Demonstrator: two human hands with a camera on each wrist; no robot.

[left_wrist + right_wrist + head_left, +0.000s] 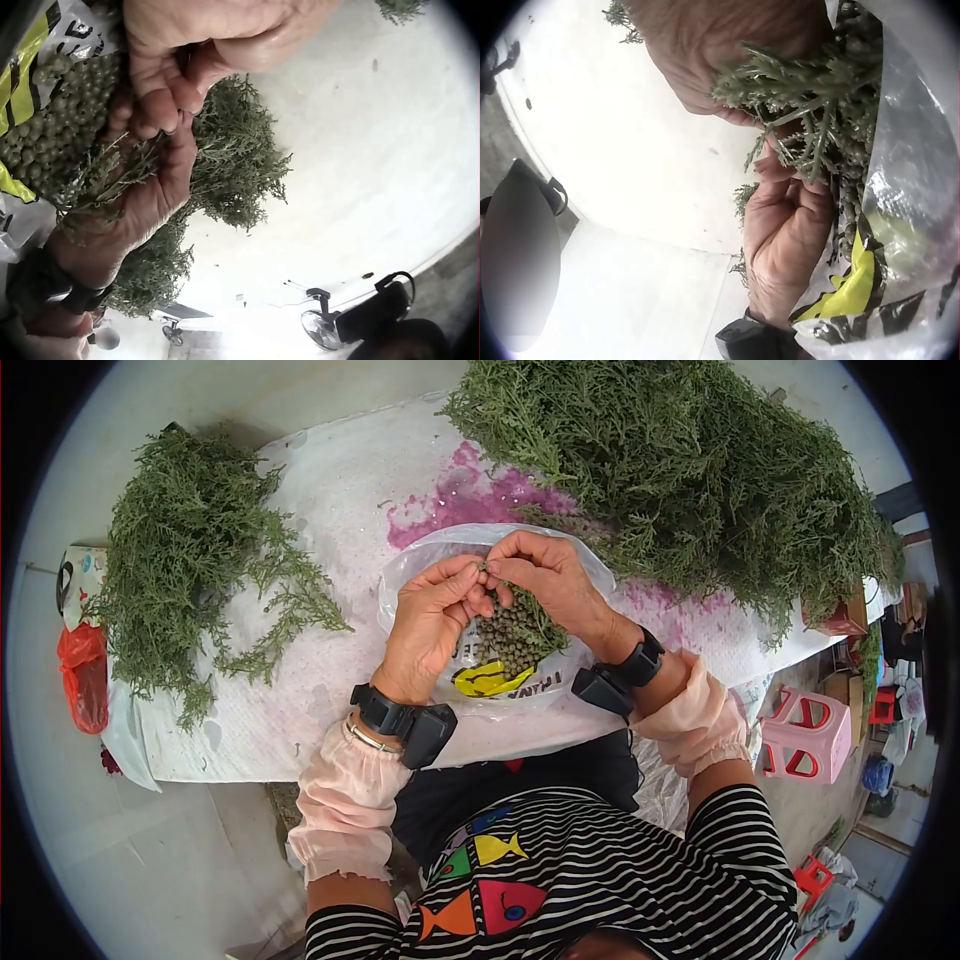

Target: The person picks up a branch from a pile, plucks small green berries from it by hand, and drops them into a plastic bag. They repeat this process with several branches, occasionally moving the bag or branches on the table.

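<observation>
Both hands meet fingertip to fingertip over a clear plastic bag (400, 575) of small round green-brown berries (515, 640). The left hand (432, 622) pinches at something tiny between thumb and fingers; the right hand (556, 582) pinches right beside it. A green sprig (802, 97) lies along the right hand, its leafy end hanging over the berries. In the left wrist view, the berries (60, 120) fill the bag beside the sprig (97, 176). What exactly the fingertips hold is mostly hidden.
A large heap of green branches (680, 480) covers the table's back right; a smaller heap (185, 550) lies at the left. Purple stains (480, 495) mark the white cover. A red bag (83, 675) hangs at the left edge, and a pink stool (806, 735) stands at the right.
</observation>
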